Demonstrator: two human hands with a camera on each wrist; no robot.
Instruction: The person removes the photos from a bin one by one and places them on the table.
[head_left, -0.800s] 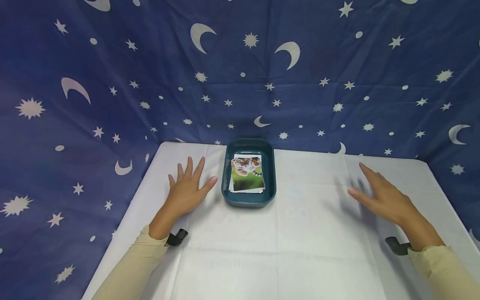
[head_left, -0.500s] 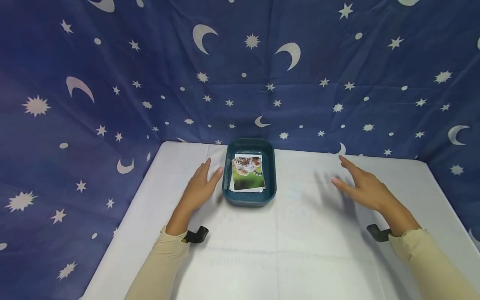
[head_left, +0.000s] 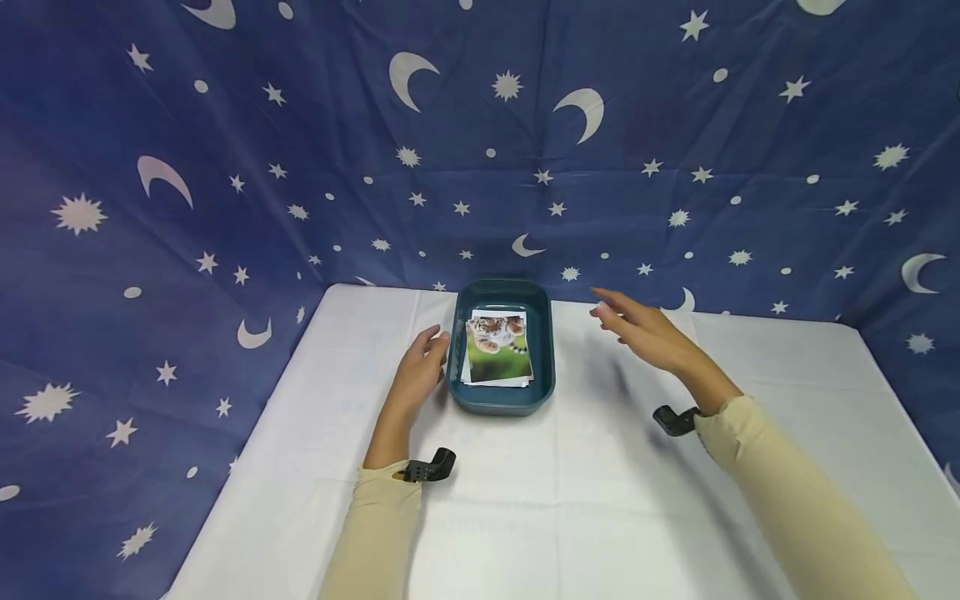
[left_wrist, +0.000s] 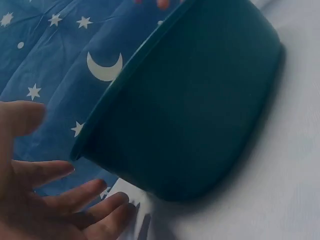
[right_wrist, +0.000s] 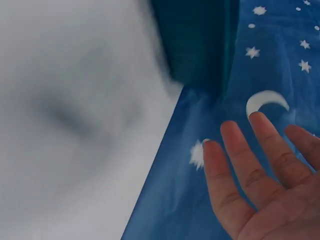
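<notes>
A dark teal plastic tub (head_left: 501,407) stands on the white cloth near its back edge. Inside lies a small stack of photo cards (head_left: 498,363), the top one picturing a tiger cub on green. My left hand (head_left: 417,375) is close beside the tub's left wall, thumb up and fingers loosely bent. The left wrist view has these fingers (left_wrist: 75,197) spread near the tub's end, with no clear contact. To the tub's right, my right hand (head_left: 647,335) hovers with nothing in it. Its fingers (right_wrist: 240,145) are extended and apart from the tub in the right wrist view.
A white cloth (head_left: 525,500) covers the table around the tub. Blue fabric (head_left: 637,192) printed with moons and stars rises behind and at both sides. Each wrist wears a black camera mount, the left one (head_left: 429,467) and the right one (head_left: 675,421).
Both hands have moved inward to the tub. The left hand has come rightward to its left side, its fingers less spread; the right hand has travelled a long way left. The tub stays put.
</notes>
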